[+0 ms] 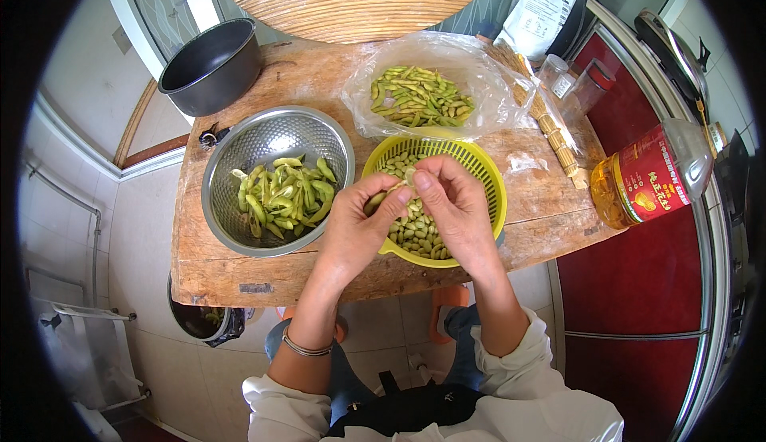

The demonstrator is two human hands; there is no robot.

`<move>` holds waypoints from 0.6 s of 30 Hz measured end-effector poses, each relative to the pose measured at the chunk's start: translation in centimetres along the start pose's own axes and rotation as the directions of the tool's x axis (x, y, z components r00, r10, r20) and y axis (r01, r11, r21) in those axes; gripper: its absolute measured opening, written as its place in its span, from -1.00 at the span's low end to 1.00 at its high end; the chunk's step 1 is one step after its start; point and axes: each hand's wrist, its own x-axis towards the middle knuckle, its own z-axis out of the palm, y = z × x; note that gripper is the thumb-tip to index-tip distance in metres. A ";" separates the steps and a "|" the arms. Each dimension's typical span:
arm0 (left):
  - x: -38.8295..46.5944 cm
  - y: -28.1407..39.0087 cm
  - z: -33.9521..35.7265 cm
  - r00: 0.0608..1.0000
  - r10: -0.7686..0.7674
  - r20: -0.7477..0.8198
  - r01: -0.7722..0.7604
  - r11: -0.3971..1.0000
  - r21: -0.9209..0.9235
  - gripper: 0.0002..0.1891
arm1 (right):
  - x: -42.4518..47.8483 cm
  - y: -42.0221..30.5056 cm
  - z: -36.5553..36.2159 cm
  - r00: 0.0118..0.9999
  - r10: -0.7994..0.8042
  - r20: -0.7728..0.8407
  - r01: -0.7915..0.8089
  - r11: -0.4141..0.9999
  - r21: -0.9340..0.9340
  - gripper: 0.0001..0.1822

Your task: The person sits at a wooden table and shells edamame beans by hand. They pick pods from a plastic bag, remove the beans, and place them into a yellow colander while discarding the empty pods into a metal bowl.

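Over a yellow plastic colander (501, 202), my left hand (359, 217) grips a green soybean pod (376, 201) between thumb and fingers. My right hand (455, 205) meets it there, pinching a pale green piece (409, 176), a bean or part of the pod; the fingers partly hide it. Shelled green beans (419, 235) lie in the colander beneath both hands. To the left stands a perforated stainless steel bowl (239, 134) with a heap of green pods (287, 196). Behind the colander, more pods (422, 95) rest in an open clear plastic bag (359, 98).
A dark pot (209, 74) occupies the wooden table's (562, 226) back left corner. Along the right are a straw whisk broom (553, 134), clear jars (589, 86) and a large oil bottle (646, 179). A lined bin (194, 316) stands below the left edge.
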 end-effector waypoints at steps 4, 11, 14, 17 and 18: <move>0.0 -0.4 0.1 0.999 0.031 0.017 -0.032 0.999 0.019 -0.84 | -0.1 0.8 0.4 0.999 0.000 0.033 0.000 1.000 -0.004 -0.85; -0.1 0.1 0.6 1.000 -0.006 0.012 0.006 1.000 -0.030 -0.84 | 0.0 1.1 0.6 0.991 -0.110 -0.076 0.103 0.991 -0.088 -0.86; -0.1 0.3 0.6 1.000 -0.009 0.007 0.009 1.000 -0.029 -0.85 | 0.0 0.8 0.5 0.995 -0.075 -0.067 0.069 0.993 -0.093 -0.85; -0.1 0.1 0.5 1.000 -0.019 -0.018 0.018 0.999 -0.031 -0.86 | -0.1 0.2 0.5 0.994 -0.091 -0.060 0.080 0.983 -0.163 -0.87; -0.1 0.0 0.5 0.999 -0.023 -0.030 0.022 0.999 -0.028 -0.87 | -0.1 0.2 0.6 0.991 -0.116 -0.067 0.100 0.974 -0.202 -0.88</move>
